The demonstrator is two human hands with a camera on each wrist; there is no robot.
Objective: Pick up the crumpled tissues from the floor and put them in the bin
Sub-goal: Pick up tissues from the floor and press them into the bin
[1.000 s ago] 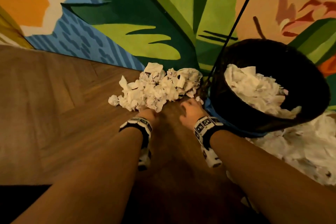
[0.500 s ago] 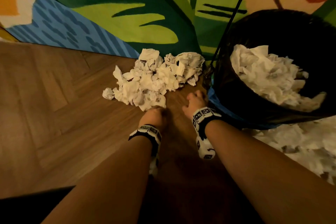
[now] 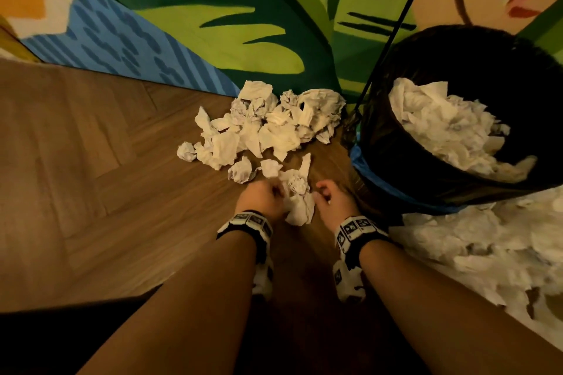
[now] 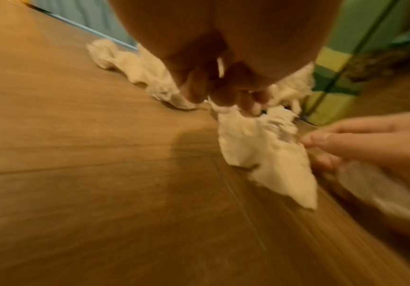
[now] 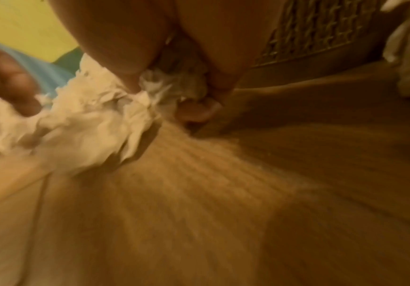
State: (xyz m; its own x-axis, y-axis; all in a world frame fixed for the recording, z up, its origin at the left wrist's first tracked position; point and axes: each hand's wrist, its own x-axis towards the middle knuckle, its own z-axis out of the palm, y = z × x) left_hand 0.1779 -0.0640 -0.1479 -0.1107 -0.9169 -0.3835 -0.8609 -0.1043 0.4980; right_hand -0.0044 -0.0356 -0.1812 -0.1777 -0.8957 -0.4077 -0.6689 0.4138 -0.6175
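Note:
A pile of crumpled white tissues (image 3: 268, 128) lies on the wooden floor against the painted wall. A black bin (image 3: 396, 167) stands to its right, with tissues (image 3: 451, 128) heaped inside. My left hand (image 3: 274, 193) and right hand (image 3: 320, 195) are low over the floor in front of the pile, with a clump of tissues (image 3: 297, 201) between them. In the left wrist view my left hand (image 4: 226, 98) pinches the top of the clump (image 4: 260, 147) with curled fingers. In the right wrist view my right hand (image 5: 172, 91) grips tissue between thumb and fingers, beside the clump (image 5: 88, 123).
A black cord (image 3: 393, 30) runs down the wall to the floor just left of the bin. A large spread of white tissue (image 3: 487, 253) covers the floor at the lower right, beside the bin. A blue band (image 3: 374, 179) rings the bin's base.
Both hands, earlier empty at the near edge of the pile, have now closed on a clump of tissues pulled a little out of it toward me. The view has shifted slightly.

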